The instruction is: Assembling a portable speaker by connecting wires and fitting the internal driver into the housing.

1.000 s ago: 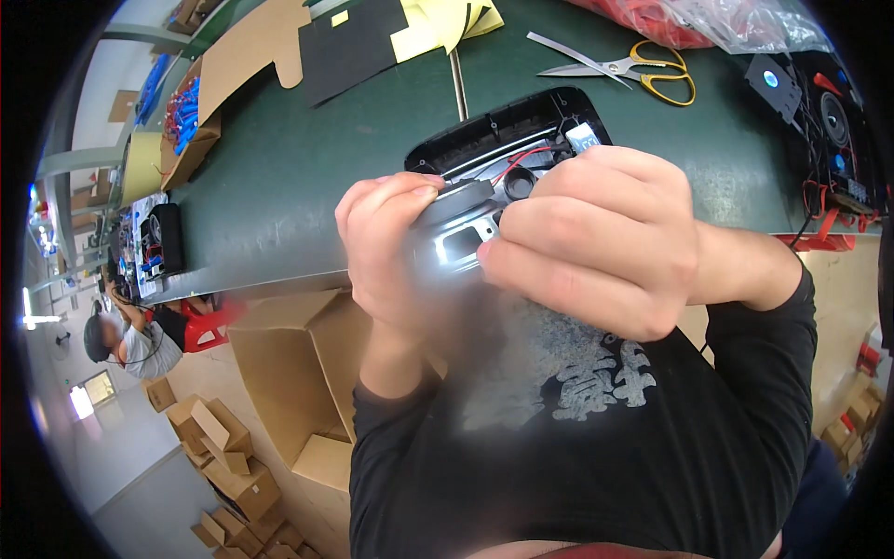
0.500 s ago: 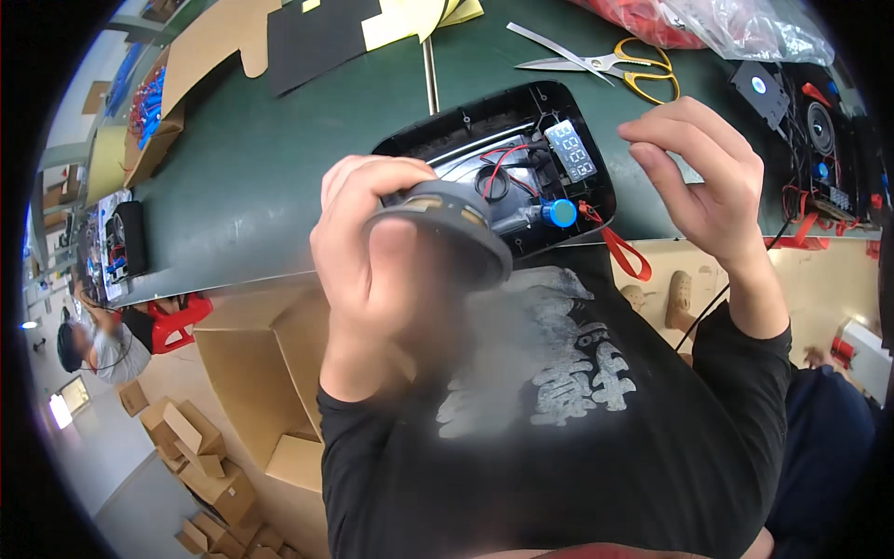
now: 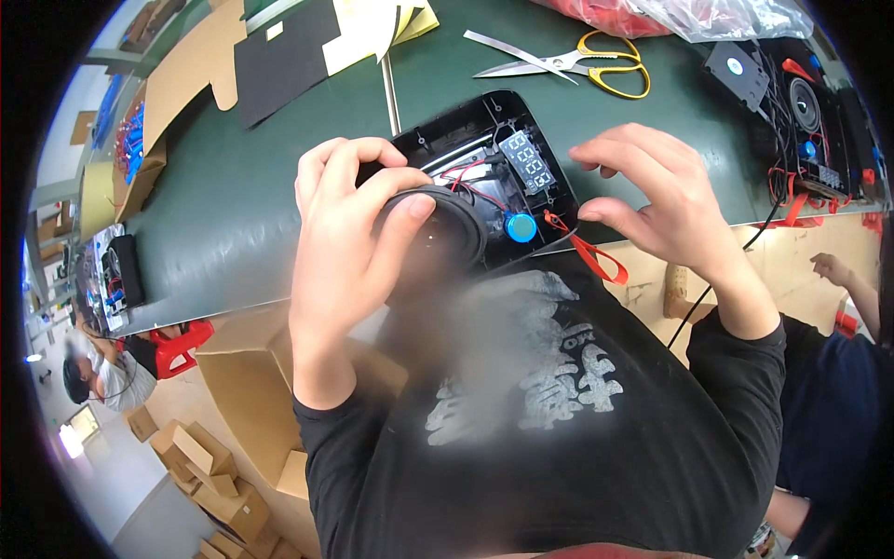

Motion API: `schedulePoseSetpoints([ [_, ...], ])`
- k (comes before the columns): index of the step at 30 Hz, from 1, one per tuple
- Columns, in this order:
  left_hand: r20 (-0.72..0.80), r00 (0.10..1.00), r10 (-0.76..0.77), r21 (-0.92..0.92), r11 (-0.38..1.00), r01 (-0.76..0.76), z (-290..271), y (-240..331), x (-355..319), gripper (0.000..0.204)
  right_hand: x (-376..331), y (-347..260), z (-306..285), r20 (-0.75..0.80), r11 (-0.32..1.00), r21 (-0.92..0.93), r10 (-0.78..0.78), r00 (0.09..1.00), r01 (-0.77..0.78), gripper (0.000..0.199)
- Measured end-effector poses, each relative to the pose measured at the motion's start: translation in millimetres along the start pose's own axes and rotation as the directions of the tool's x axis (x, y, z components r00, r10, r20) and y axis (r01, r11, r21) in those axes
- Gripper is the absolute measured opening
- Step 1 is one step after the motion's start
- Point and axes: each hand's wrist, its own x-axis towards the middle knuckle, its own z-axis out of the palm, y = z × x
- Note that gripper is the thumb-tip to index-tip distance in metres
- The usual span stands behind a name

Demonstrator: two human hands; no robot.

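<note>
An open black plastic housing (image 3: 503, 116) lies on the green table (image 3: 233, 214), with red and black wires, a small digit display (image 3: 528, 161) and a blue round knob (image 3: 521, 226) inside. My left hand (image 3: 349, 224) grips a round black speaker (image 3: 445, 228) at the housing's near left end. My right hand (image 3: 652, 191) hovers just right of the housing with fingers spread and nothing in it. A red strap (image 3: 591, 253) hangs from the housing's near edge below that hand.
Yellow-handled scissors (image 3: 577, 61) lie at the far middle. A second opened unit with a speaker and wires (image 3: 801, 112) sits at the right. Black and brown card sheets (image 3: 279, 56) lie at the far left. Cardboard boxes (image 3: 251, 391) stand below the table edge. Another person's arm (image 3: 843, 279) shows at right.
My right hand has let go of the housing and moved right, opening. My left hand now holds the speaker over the housing's near left end.
</note>
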Motion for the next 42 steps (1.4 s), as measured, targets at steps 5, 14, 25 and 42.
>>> schedulePoseSetpoints([
  [5, 0.051, 0.999, -0.015, 0.054, 0.998, 0.013, -4.6, 1.0, 0.0, 0.014, -7.8, 3.0, 6.1, -0.030, 0.999, 0.015, 0.039, 0.999, -0.038, 0.028],
  [14, 0.024, 1.000, -0.004, -0.069, 0.998, 0.005, -7.6, -8.8, -2.7, 0.027, -22.4, 6.6, 15.0, -0.039, 0.992, 0.100, 0.082, 0.996, -0.078, 0.029],
  [25, -0.222, 0.918, -0.327, -0.614, 0.778, 0.129, 39.6, -21.0, -39.7, 0.063, -36.3, -12.0, 44.4, -0.088, 0.934, 0.279, 0.257, 0.962, -0.223, 0.076],
  [42, -0.261, 0.770, -0.582, -0.948, 0.306, -0.091, 43.6, 19.2, -23.4, 0.065, -35.1, -44.8, 43.5, 0.017, 0.537, 0.802, 0.417, 0.909, -0.261, 0.091],
])
